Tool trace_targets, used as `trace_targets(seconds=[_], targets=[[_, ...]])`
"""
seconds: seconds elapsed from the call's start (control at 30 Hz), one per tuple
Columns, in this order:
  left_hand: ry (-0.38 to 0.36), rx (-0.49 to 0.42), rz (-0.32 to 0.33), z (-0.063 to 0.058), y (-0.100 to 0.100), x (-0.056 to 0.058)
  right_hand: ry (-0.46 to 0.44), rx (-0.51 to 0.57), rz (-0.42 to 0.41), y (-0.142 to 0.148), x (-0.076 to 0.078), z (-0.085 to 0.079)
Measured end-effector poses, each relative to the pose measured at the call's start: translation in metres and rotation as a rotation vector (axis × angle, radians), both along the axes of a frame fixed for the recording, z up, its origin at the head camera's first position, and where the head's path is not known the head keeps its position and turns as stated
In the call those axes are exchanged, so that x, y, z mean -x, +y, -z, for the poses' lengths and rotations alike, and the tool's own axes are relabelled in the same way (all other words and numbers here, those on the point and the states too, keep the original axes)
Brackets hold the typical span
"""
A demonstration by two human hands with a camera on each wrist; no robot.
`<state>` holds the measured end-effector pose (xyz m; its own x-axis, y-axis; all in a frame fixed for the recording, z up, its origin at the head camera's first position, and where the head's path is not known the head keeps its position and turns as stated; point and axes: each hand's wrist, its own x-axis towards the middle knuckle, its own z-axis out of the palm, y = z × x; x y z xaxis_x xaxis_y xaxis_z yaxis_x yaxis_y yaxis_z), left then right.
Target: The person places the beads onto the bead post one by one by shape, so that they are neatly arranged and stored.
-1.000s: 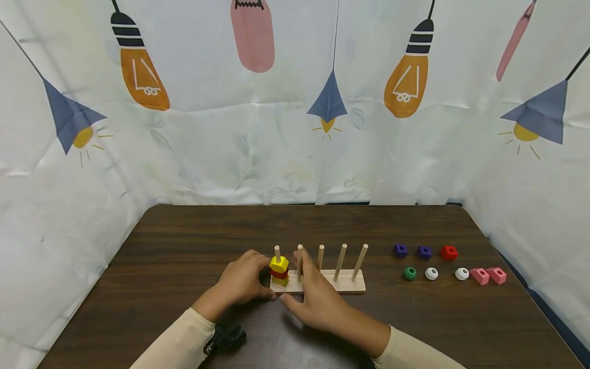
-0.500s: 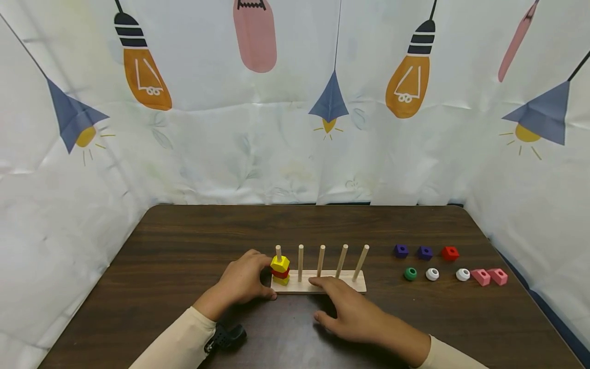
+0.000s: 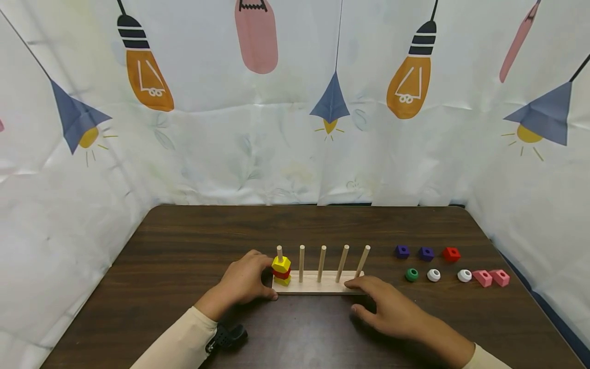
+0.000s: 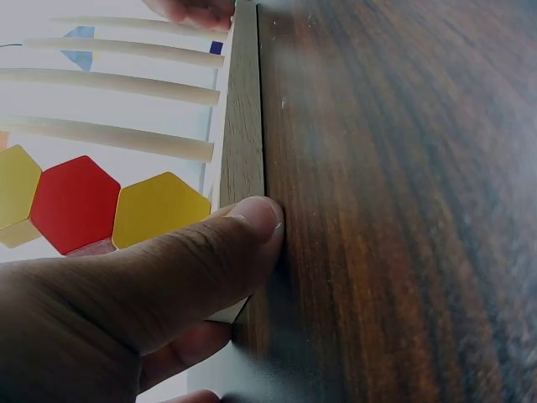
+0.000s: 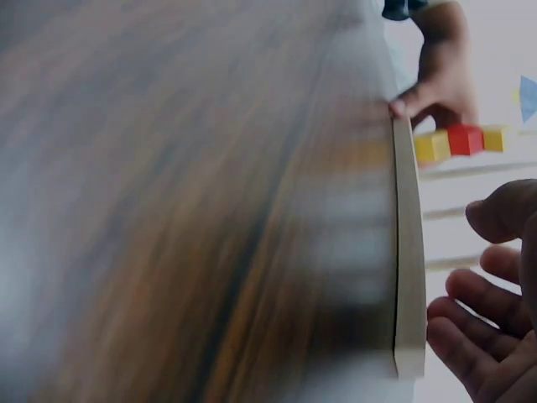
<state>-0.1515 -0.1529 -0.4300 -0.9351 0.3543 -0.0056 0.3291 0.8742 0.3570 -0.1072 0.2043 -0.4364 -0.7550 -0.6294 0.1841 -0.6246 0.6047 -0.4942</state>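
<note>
A wooden peg stand (image 3: 309,288) with several upright pegs lies crosswise in the middle of the table. On its leftmost peg sit a yellow bead (image 3: 281,264) on top, a red bead (image 3: 281,274) in the middle and another yellow bead (image 4: 159,210) at the bottom. My left hand (image 3: 246,277) holds the stand's left end, the thumb pressed on its front edge in the left wrist view. Over the stand's right end is my right hand (image 3: 396,310), holding nothing, its fingers relaxed; whether the fingertips touch the wood I cannot tell.
To the right lie two purple beads (image 3: 402,251), a red bead (image 3: 452,254), a green bead (image 3: 412,274), two white beads (image 3: 433,275) and two pink beads (image 3: 482,278). A printed curtain (image 3: 276,154) hangs around the dark wooden table (image 3: 198,225).
My right hand has moved rightward along the stand, from beside the second peg to the right end. The left hand stays at the left end.
</note>
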Motion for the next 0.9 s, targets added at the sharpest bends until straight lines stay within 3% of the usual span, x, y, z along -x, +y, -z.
trace_targets(seconds=[0.2, 0.5, 0.7, 0.9], targets=[[0.005, -0.004, 0.003, 0.000, -0.001, 0.000, 0.053, 0.011, 0.030, 0.025, 0.003, 0.000], [0.025, -0.015, 0.022, 0.001, -0.002, 0.000, 0.214, -0.011, 0.226, 0.064, 0.014, 0.001], [0.018, -0.018, 0.024, 0.001, -0.002, 0.000, 0.171, -0.024, 0.335, 0.088, 0.020, 0.000], [0.017, -0.018, 0.024, -0.001, -0.001, 0.000, 0.137, -0.063, 0.355, 0.105, 0.027, 0.000]])
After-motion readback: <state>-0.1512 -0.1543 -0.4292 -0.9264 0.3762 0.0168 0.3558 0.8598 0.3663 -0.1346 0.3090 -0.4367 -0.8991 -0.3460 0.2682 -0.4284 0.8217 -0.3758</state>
